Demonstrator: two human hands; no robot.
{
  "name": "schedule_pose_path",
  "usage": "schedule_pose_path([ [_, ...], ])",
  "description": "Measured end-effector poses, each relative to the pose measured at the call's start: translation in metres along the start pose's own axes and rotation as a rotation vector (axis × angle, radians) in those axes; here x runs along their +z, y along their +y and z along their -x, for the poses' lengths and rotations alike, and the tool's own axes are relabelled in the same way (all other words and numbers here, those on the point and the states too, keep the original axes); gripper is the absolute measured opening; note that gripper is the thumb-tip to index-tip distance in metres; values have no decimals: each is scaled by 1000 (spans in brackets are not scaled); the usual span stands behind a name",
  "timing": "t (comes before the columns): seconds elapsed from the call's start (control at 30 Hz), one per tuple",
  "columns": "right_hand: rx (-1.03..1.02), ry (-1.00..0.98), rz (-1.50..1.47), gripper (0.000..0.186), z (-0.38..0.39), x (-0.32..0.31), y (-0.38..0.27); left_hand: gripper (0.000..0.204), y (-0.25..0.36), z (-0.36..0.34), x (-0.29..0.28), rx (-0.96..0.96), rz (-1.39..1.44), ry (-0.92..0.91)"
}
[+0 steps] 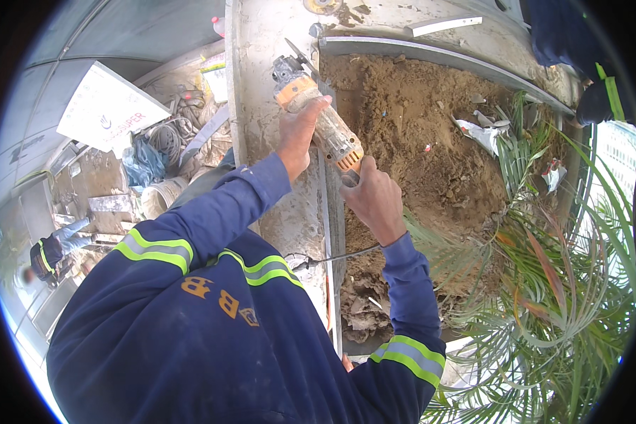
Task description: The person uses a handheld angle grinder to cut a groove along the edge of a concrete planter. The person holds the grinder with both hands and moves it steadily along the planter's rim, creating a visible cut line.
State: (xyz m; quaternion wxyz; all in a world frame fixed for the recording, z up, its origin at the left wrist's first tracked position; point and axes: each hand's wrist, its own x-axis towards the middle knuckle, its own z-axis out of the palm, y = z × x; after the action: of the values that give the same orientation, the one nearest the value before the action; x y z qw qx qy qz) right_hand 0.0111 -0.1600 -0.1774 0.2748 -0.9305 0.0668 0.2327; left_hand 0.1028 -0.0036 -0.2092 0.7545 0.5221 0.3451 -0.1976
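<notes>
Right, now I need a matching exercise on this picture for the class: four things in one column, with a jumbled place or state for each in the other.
Column one:
1. Left hand
2. Right hand
3. Power tool
4. Leafy plant

Column two:
A. Gripping the tool's rear end
B. At the picture's lower right
C. Held in two hands
D. Gripping the tool nearer its head

Pairs: 1-D, 2-A, 3-C, 4-B

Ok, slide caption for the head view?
Left hand and right hand grip an angle grinder near brown soil.

Red lettering (128, 126) marks the white panel (106, 102), and large yellow-orange capitals (227, 304) the navy jacket (184, 353).
</notes>
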Motion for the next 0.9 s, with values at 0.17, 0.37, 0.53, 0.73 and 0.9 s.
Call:
schedule_pose_path([
  [0.17, 19, -8, 1, 38, 4, -2, -2, 39, -2, 3, 0, 50, 13, -25],
  [0.37, 23, -7, 18, 39, 5, -1, 1, 39, 1, 7, 3, -3, -6, 7],
  [0.53, 1, -2, 17, 37, 2, 1, 2, 39, -3, 2, -5, 68, -10, -58],
  [0.73, -15, -6, 3, 37, -1, -3, -1, 37, 10, 2, 2, -81, -3, 4],
  [0.9, -15, 37, 35, 38, 4, -2, 0, 62, -31, -13, -34, 724, -430, -330],
])
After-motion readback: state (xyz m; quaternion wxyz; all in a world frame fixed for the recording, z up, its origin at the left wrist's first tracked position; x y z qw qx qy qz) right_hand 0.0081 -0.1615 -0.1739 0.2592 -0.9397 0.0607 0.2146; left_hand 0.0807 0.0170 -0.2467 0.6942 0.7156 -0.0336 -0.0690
